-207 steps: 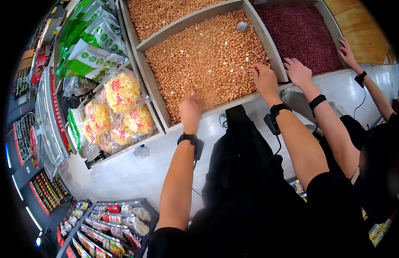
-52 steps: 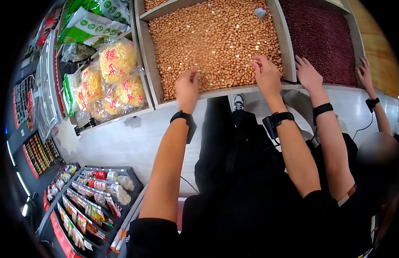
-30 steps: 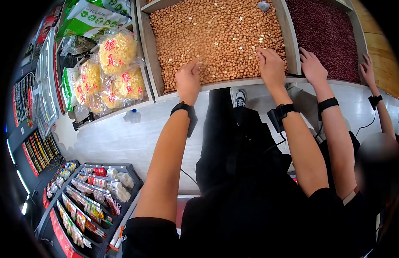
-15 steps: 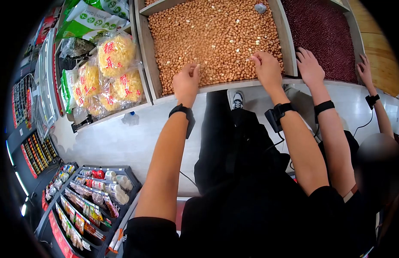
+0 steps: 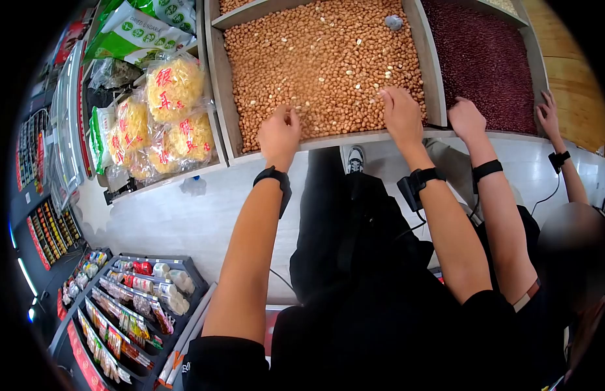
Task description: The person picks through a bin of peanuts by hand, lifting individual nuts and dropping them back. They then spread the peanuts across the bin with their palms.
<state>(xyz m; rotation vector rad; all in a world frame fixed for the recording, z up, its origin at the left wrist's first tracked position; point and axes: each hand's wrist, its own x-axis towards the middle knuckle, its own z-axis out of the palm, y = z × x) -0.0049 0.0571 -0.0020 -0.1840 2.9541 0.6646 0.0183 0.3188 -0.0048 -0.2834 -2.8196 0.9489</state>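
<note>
Shelled reddish-brown peanuts (image 5: 341,72) fill a wooden bin, with several paler ones among them. Over the bin's near left part is my left hand (image 5: 279,135), its fingers curled in toward the thumb; whatever they hold, if anything, is hidden. My right hand (image 5: 403,117) lies at the near right of the same bin, back upward. Its fingers are partly extended and slightly bent over the peanuts, with nothing visible in them. A small grey lump (image 5: 393,23) rests on the peanuts at the far right.
Dark red beans (image 5: 485,65) fill the bin to the right, where another person's hands (image 5: 467,119) are at the near edge. Bagged yellow dried fungus (image 5: 175,88) sits on the left. A rack of packaged goods (image 5: 129,306) stands behind at lower left.
The bins sit slightly differently in view. My left hand has shifted a little toward me, and my right hand has also come slightly nearer. The other person's left hand has curled its fingers more.
</note>
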